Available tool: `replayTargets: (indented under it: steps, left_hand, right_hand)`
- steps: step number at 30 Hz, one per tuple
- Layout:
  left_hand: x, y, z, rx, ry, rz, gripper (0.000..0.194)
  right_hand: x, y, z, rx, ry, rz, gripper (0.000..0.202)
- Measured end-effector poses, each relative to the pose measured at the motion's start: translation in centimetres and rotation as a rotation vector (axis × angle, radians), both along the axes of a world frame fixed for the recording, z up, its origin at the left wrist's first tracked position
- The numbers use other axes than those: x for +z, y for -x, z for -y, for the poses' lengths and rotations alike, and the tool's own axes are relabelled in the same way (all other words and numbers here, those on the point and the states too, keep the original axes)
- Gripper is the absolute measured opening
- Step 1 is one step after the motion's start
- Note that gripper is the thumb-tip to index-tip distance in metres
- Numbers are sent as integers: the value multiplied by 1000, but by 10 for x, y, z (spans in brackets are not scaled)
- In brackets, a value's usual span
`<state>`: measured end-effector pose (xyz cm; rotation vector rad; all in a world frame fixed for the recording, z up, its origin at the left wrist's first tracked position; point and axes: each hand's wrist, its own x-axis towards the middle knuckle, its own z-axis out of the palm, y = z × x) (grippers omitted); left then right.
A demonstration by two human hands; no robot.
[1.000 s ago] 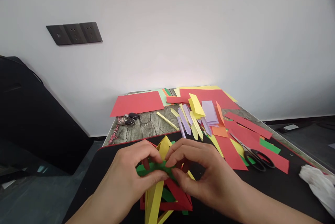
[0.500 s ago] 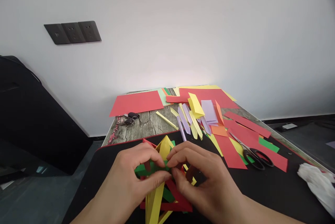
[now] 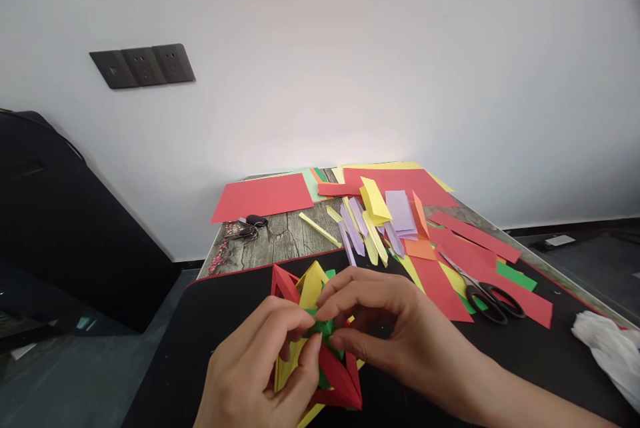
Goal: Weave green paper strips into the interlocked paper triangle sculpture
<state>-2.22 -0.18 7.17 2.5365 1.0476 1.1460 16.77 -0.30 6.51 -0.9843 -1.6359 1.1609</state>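
Note:
A folded paper model [image 3: 337, 375] of interlocked red, yellow and green strips sits on the black mat [image 3: 215, 308] at the near edge. My left hand [image 3: 267, 355] reaches over its left side, thumb and fingertips on a green strip [image 3: 320, 327] at the middle. From the right, my right hand [image 3: 380, 318] pinches that green part between thumb and fingers. The fingertips of both hands nearly meet there. My hands hide much of the model's centre and sides.
Black-handled scissors [image 3: 487, 298] lie on red paper strips at the right. Beyond are folded purple and yellow pieces [image 3: 367, 228], red sheets [image 3: 265, 195] and keys [image 3: 250, 227]. A crumpled white tissue [image 3: 607, 348] rests at the far right.
My left hand has turned and moved down and left, baring more of the red and yellow points. The green strip now shows less on the left. My right hand stays at the centre.

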Motion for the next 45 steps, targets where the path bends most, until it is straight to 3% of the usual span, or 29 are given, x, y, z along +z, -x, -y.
replayTargets:
  steps: [11,21,31,33,36,41,45]
  left_hand:
    - [-2,-3,-2,-62,-16,41,15]
    - [-15,-2,4,15,-203,-16,16]
    - [-16,-8,3,51,-346,-49,15]
    - [-12,-7,2,35,-294,-14,15]
    - [-1,1,-3,-43,-75,-36,10]
    - [14,18,-21,-4,286,-32,2]
    - [12,18,-32,8,557,-50,20]
  right_hand:
    - [-3,-2,-2,-39,-47,-1,23]
    - [-4,0,-2,-47,-41,-14,26]
    - [-2,1,-3,-35,-26,-26,30]
    - [-1,1,-3,-29,-36,-7,30]
    - [0,0,-3,-27,-43,35,25]
    - [0,0,0,-34,-27,11,21]
    - [1,0,1,-23,-16,7,18]
